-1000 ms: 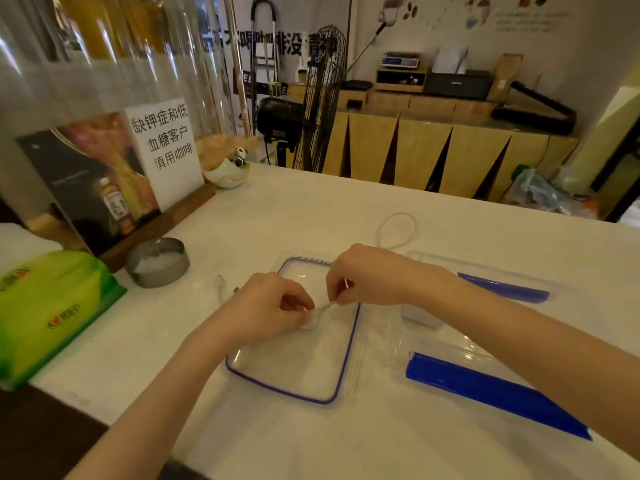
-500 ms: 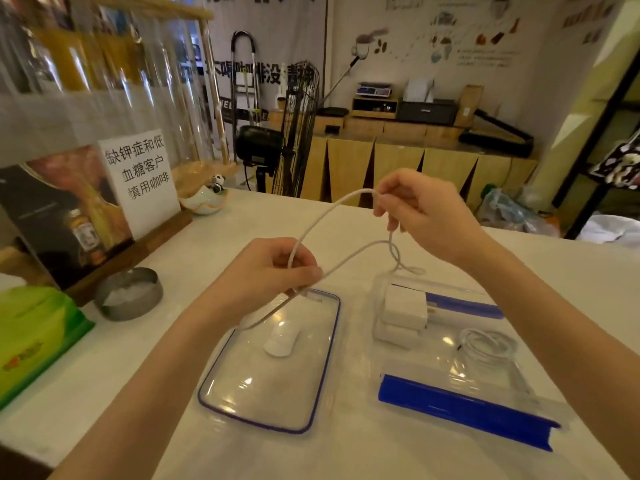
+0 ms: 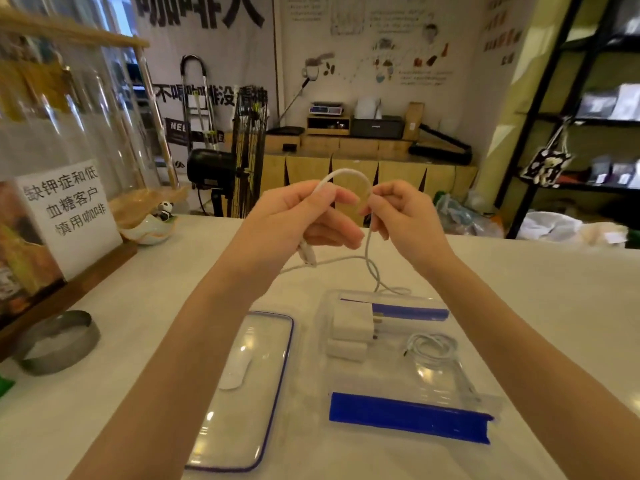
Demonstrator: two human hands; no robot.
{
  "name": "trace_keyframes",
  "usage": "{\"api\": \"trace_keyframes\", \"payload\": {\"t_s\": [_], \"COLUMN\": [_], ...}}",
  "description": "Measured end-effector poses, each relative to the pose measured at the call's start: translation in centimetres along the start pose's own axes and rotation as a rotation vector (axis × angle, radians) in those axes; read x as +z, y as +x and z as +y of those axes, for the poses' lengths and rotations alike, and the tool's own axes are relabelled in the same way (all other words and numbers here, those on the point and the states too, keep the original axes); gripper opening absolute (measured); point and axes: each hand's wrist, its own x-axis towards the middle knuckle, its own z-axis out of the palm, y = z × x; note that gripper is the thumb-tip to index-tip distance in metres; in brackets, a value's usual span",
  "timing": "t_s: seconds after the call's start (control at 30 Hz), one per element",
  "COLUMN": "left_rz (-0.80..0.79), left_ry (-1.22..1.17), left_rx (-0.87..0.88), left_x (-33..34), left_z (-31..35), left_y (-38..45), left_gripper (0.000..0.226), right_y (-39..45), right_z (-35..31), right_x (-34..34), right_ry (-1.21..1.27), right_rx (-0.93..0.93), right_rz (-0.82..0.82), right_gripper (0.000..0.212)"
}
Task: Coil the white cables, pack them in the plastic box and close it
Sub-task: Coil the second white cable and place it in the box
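White cable (image 3: 369,261) is pinched by left hand (image 3: 298,220) and right hand (image 3: 401,216), arched between them above the table (image 3: 554,289). Its tail is trailed toward the open plastic box (image 3: 398,382); lid (image 3: 249,393) is laid just left.

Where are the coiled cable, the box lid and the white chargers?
coiled cable (image 3: 433,348): head view, middle of coil.
box lid (image 3: 289,344): head view, blue-edged right rim.
white chargers (image 3: 349,323): head view, upper block's face.

On the worktop (image 3: 519,306) the lid (image 3: 242,393) is laid left of the open box (image 3: 408,420). In the box, the chargers (image 3: 349,330) are set at the left and a coiled cable (image 3: 433,348) at the right. Above, another cable (image 3: 346,173) is held between the left hand (image 3: 298,216) and right hand (image 3: 401,213).
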Motion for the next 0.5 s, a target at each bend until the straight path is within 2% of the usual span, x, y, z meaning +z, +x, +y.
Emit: {"api": "trace_keyframes", "payload": {"t_s": [0.17, 0.27, 0.37, 0.5], "left_rz": [-0.109, -0.195, -0.059, 0.099], "left_ry": [-0.334, -0.528, -0.683, -0.701], "left_rx": [-0.051, -0.058, -0.007, 0.065], "left_x": [1.2, 1.3, 0.5, -1.0], "left_z": [0.1, 0.3, 0.3, -0.4], "left_y": [1.2, 1.5, 2.0, 2.8], "left_gripper": [0.032, 0.036, 0.036, 0.039], "right_y": [0.3, 0.0, -1.0, -2.8], "right_z": [0.3, 0.4, 0.2, -0.7], "right_x": [0.5, 0.6, 0.8, 1.7], "right_ry": [0.08, 0.071, 0.038, -0.215], "right_rx": [0.093, 0.074, 0.086, -0.048], "right_rz": [0.039, -0.025, -0.208, -0.405], "right_gripper": [0.008, 0.012, 0.015, 0.021]}}
